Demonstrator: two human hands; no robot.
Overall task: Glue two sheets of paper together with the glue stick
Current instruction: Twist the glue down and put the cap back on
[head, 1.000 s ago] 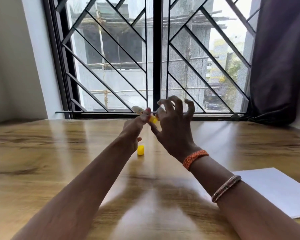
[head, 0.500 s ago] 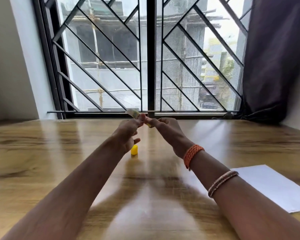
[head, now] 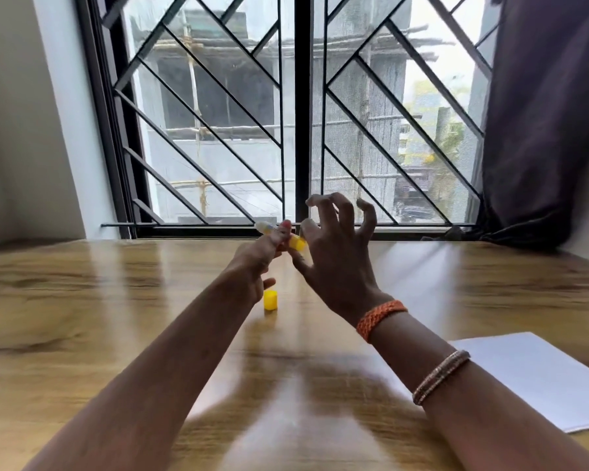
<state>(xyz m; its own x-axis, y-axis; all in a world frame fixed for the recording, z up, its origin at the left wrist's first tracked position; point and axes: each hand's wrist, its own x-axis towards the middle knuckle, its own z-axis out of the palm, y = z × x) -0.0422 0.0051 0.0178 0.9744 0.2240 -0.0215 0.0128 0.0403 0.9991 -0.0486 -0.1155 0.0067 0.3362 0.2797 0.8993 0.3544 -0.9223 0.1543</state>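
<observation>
Both hands up over the worktop [head: 82,300], glue stick [head: 279,234] between them.
Left hand [head: 255,263] grasps the stick's barrel; right hand [head: 334,263] pinches its yellow end with thumb and forefinger, other fingers splayed. The cap [head: 270,299] stands on the wood just beneath the left hand. Paper [head: 538,375] lies well apart at the right edge, bare wood between.

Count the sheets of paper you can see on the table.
1 can be told: white paper lies at the table's right edge, beside the right forearm. A second sheet may lie under it, since no separate edge shows.
</observation>
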